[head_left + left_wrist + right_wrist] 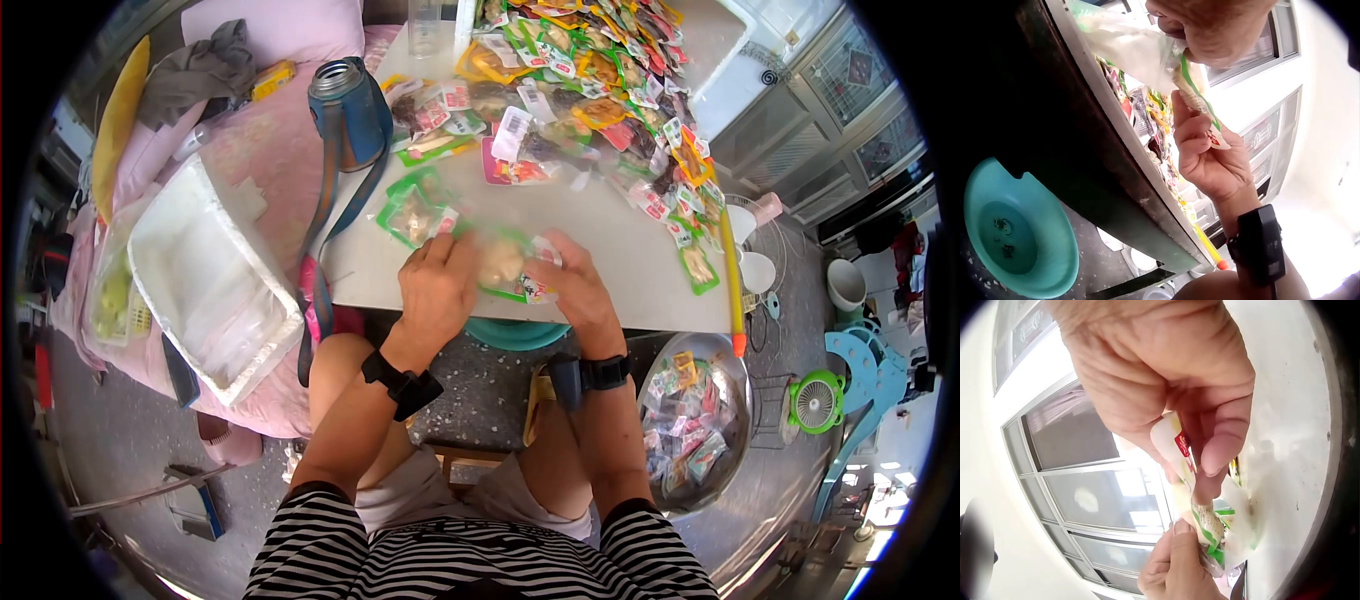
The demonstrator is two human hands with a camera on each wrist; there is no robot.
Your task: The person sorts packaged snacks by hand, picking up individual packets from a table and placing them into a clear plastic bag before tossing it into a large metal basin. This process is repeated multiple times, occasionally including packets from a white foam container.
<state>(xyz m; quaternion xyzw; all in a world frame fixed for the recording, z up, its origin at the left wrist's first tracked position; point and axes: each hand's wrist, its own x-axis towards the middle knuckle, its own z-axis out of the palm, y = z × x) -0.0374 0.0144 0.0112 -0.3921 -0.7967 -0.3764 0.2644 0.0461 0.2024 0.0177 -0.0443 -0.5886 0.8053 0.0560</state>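
Desk: What do you have from your station?

Operator: On my head feed, a person in a striped shirt [490, 560] sits at a pale surface [650, 290], both arms reaching over its near edge. Read the clock from the middle of the grasp: the green-edged packet [505, 265] is at dead centre, between left hand [438, 285] and right hand [572, 285].

Desk: And the hold?

Operator: Two-handed. My right-wrist feed shows the right hand gripping the labelled end with curled fingers, while the left hand pinches the opposite end, thumb against it. The packet blurs slightly in my head feed.

Desk: Around them?

Operator: A second green-edged packet [410, 205] lies on the surface at 10 o'clock, near the left hand. A heap of bright packets [590, 60] sweeps from 11 round to 3. I see an uncapped blue flask [350, 115] between 10 and 11, and a white foam box [190, 240] at 9, on pink bedding [285, 140].

Desk: Lower down?

Operator: A yellow pole [732, 270] lines the surface's edge at 3 o'clock. At 4, a metal basin [737, 425] holds more packets, a green fan [817, 402] beyond it. A teal basin [515, 334] sits at 6, below the near edge.
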